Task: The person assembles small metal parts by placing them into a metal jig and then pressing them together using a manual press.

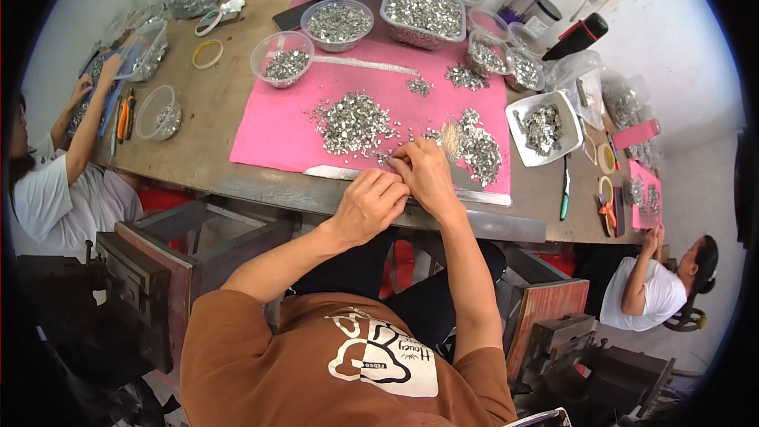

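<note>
My left hand (370, 201) is closed, its fingers curled together at the front edge of the pink mat (277, 126). Beside it and touching, my right hand (425, 175) pinches over the mat's edge. Whatever sits between the fingertips is too small or hidden to name. Just beyond them lies a loose pile of small shiny metal pieces (353, 124). Another heap of metal pieces (479, 152) spreads to the right of my right hand, with smaller clusters (420, 86) farther back.
Plastic tubs (339, 22) of metal pieces line the mat's far side. A white dish (544, 128) stands at the right, near a green-tipped tool (564, 187). Orange-handled pliers (123, 117) lie at the left. Co-workers (69, 182) sit at both sides.
</note>
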A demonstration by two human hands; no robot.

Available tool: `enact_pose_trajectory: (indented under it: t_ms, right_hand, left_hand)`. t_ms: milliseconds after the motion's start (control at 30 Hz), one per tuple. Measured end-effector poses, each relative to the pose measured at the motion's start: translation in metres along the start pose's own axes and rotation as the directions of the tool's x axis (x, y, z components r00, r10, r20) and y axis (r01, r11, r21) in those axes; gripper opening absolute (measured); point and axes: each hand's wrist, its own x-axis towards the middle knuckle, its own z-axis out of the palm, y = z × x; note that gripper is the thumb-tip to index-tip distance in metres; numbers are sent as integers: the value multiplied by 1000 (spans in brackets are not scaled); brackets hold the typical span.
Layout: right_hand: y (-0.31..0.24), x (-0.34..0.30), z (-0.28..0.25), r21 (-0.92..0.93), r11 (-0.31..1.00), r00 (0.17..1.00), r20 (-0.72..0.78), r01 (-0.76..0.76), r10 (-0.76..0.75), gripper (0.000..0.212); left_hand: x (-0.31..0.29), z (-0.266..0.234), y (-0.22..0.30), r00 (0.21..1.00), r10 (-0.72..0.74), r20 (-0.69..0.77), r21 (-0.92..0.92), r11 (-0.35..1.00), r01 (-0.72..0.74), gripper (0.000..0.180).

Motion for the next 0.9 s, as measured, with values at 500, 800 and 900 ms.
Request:
enact_pose_trajectory:
  t_ms: [500, 800, 900]
  right_hand:
    - [6, -20, -19, -2, 998, 997, 42, 59, -59, 4]
    - [-12, -41, -43, 159, 977, 990, 50, -141, 134, 8]
    - [-19, -56, -40, 301, 936, 982, 12, -183, 188, 9]
  left_hand:
    - [-20, 1, -9, 1000, 23, -4, -35, 999, -23, 29]
    - [-18, 3, -10, 999, -29, -44, -109, 994, 24, 41]
    - [-17, 2, -12, 999, -28, -44, -88, 996, 24, 38]
